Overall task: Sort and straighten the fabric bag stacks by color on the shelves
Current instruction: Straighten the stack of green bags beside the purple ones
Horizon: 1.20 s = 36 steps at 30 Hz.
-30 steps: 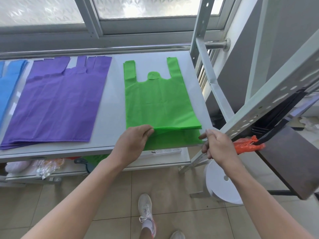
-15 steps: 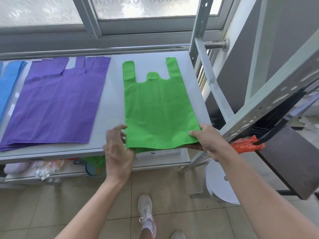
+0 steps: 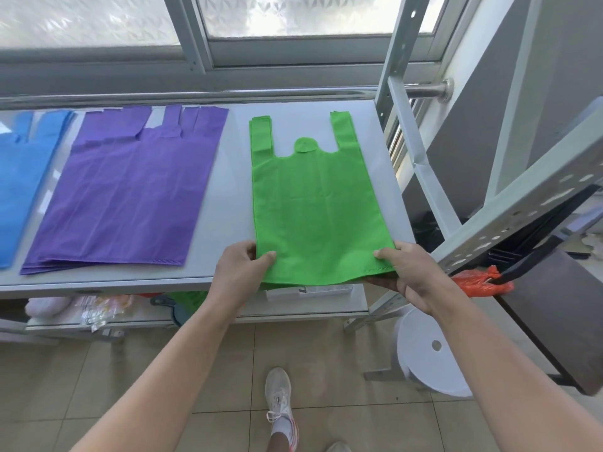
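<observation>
**A:** Which step was in hand?

**B:** Straightening the green bag stack (image 3: 313, 203), I'd judge. The left hand (image 3: 243, 272) pinched its near left corner with the thumb on top. The right hand (image 3: 411, 275) pinched the near right corner the same way, with its fingers curled under the hem.

**A:** And where did the stack lie?

**B:** Flat on the shelf (image 3: 228, 177), running away from both hands toward the window, handles at the far end. The hem between the hands hung just over the shelf's front edge. Beyond the left hand lay the purple bag stack (image 3: 130, 190), apart from the green, and further out that way the blue bag stack (image 3: 19, 177).

**A:** So the sorting looked done?

**B:** By colour, seemingly yes. What remained was squaring up the stacks.

**A:** What did the next move call for?

**B:** Probably an even push from both hands, sliding the hem back onto the shelf without shearing the layers. The far-left handles looked slightly fanned and might need tapping flush.
</observation>
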Each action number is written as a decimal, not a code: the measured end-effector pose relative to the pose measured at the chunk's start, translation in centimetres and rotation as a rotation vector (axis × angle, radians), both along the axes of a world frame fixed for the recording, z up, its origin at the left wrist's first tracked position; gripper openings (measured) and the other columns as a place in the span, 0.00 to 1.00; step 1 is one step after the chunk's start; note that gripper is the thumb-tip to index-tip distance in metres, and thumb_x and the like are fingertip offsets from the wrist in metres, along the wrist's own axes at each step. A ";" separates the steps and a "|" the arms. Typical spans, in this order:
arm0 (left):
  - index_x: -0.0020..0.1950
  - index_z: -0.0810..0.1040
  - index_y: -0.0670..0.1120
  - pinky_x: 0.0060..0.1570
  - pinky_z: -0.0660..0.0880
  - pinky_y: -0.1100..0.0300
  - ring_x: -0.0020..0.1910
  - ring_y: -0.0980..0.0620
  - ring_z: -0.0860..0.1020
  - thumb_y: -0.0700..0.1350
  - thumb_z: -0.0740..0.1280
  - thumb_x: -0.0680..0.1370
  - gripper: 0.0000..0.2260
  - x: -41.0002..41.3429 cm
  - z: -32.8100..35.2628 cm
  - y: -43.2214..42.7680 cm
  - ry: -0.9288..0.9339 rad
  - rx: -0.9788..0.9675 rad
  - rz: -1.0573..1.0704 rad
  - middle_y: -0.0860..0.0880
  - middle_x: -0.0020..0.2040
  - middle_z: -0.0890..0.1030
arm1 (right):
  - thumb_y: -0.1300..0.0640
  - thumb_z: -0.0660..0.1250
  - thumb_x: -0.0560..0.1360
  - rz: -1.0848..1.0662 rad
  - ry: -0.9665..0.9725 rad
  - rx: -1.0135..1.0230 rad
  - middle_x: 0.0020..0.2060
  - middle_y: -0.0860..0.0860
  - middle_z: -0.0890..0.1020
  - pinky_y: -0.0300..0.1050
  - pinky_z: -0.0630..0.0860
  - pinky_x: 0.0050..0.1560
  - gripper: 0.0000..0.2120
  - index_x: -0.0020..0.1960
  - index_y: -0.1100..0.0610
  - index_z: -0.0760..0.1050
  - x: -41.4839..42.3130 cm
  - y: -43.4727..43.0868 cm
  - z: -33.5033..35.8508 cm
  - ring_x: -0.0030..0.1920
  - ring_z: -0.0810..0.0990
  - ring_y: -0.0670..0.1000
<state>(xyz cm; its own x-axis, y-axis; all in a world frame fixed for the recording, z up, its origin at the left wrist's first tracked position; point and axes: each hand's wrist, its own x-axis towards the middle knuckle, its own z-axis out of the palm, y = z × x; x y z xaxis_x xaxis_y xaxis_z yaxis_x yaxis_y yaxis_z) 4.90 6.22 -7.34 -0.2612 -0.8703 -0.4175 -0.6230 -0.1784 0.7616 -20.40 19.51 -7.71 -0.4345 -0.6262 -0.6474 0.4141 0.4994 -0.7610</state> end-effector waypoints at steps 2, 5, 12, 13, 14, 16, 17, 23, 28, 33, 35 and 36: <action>0.52 0.83 0.48 0.55 0.81 0.42 0.50 0.46 0.85 0.53 0.71 0.78 0.10 -0.2 0.0 -0.2 -0.056 -0.124 -0.062 0.49 0.48 0.87 | 0.66 0.60 0.83 -0.023 -0.006 0.008 0.58 0.65 0.83 0.62 0.83 0.56 0.11 0.63 0.68 0.75 0.0 -0.1 0.0 0.56 0.84 0.62; 0.57 0.81 0.48 0.58 0.79 0.42 0.52 0.47 0.83 0.49 0.69 0.82 0.07 -0.3 -0.3 -0.4 -0.043 -0.113 -0.059 0.49 0.51 0.85 | 0.67 0.59 0.84 -0.032 -0.017 0.016 0.57 0.64 0.83 0.57 0.85 0.50 0.10 0.61 0.68 0.75 -0.1 -0.3 0.0 0.54 0.84 0.60; 0.56 0.79 0.48 0.58 0.78 0.42 0.53 0.45 0.82 0.49 0.69 0.82 0.07 -0.1 -1.5 -0.5 -0.044 -0.163 -0.066 0.48 0.52 0.85 | 0.65 0.59 0.85 -0.021 -0.007 -0.009 0.58 0.58 0.83 0.50 0.86 0.44 0.09 0.63 0.61 0.74 0.3 0.3 0.5 0.54 0.85 0.58; 0.56 0.78 0.48 0.58 0.78 0.42 0.53 0.44 0.82 0.49 0.69 0.82 0.07 -0.2 -1.4 -0.5 -0.046 -0.168 -0.072 0.47 0.53 0.85 | 0.65 0.60 0.85 -0.011 0.081 0.008 0.57 0.57 0.82 0.51 0.86 0.45 0.08 0.62 0.60 0.75 0.1 0.4 0.3 0.54 0.85 0.58; 0.57 0.78 0.47 0.58 0.78 0.42 0.54 0.44 0.82 0.49 0.69 0.82 0.07 -0.2 -1.5 -0.5 -0.045 -0.185 -0.079 0.46 0.53 0.85 | 0.64 0.62 0.84 0.001 0.198 0.037 0.56 0.56 0.82 0.53 0.86 0.47 0.08 0.61 0.58 0.75 -0.1 0.5 -0.1 0.53 0.85 0.57; 0.57 0.77 0.45 0.57 0.77 0.45 0.54 0.42 0.81 0.48 0.69 0.82 0.08 -0.4 -1.5 -0.4 -0.060 -0.222 -0.088 0.44 0.54 0.84 | 0.60 0.66 0.83 0.036 0.440 0.103 0.51 0.52 0.85 0.58 0.85 0.52 0.09 0.61 0.54 0.76 -0.4 0.8 -0.4 0.51 0.86 0.54; 0.57 0.77 0.44 0.55 0.76 0.47 0.54 0.41 0.80 0.48 0.69 0.82 0.09 -0.6 -1.5 -0.4 -0.074 -0.237 -0.091 0.43 0.53 0.83 | 0.58 0.66 0.82 0.061 0.530 0.124 0.48 0.51 0.86 0.59 0.84 0.53 0.09 0.62 0.52 0.76 -0.4 1.0 -0.5 0.50 0.87 0.53; 0.69 0.74 0.41 0.53 0.66 0.57 0.60 0.44 0.76 0.46 0.67 0.84 0.15 -0.9 -1.6 0.0 -0.105 -0.264 -0.084 0.46 0.58 0.79 | 0.54 0.66 0.82 0.213 0.886 0.200 0.45 0.49 0.84 0.47 0.74 0.51 0.10 0.63 0.53 0.76 0.3 1.3 -0.2 0.51 0.81 0.53; 0.72 0.73 0.43 0.56 0.68 0.57 0.59 0.47 0.76 0.44 0.68 0.83 0.18 -1.0 -1.4 0.1 -0.095 -0.263 -0.079 0.46 0.60 0.80 | 0.56 0.68 0.82 0.208 0.936 0.201 0.47 0.51 0.83 0.45 0.72 0.52 0.09 0.61 0.55 0.78 0.2 1.7 -0.3 0.52 0.80 0.54; 0.72 0.71 0.44 0.53 0.68 0.59 0.55 0.49 0.76 0.41 0.70 0.78 0.22 -1.3 -1.2 0.5 -0.111 -0.296 -0.088 0.49 0.56 0.76 | 0.58 0.66 0.82 0.207 0.986 0.175 0.51 0.54 0.83 0.43 0.68 0.50 0.10 0.63 0.58 0.78 0.4 1.7 -0.8 0.51 0.78 0.54; 0.73 0.70 0.42 0.55 0.67 0.60 0.55 0.51 0.72 0.41 0.71 0.78 0.24 -1.4 -1.3 0.8 -0.137 -0.348 -0.091 0.48 0.58 0.73 | 0.58 0.66 0.82 0.215 1.016 0.163 0.50 0.55 0.82 0.44 0.68 0.50 0.10 0.63 0.59 0.77 0.5 1.6 -1.0 0.51 0.78 0.55; 0.73 0.71 0.42 0.56 0.66 0.61 0.55 0.51 0.71 0.41 0.71 0.78 0.24 -1.4 -1.4 0.8 -0.137 -0.370 -0.084 0.48 0.58 0.73 | 0.58 0.66 0.82 0.227 1.036 0.163 0.49 0.54 0.81 0.44 0.68 0.50 0.10 0.62 0.59 0.77 0.5 1.6 -1.1 0.52 0.77 0.55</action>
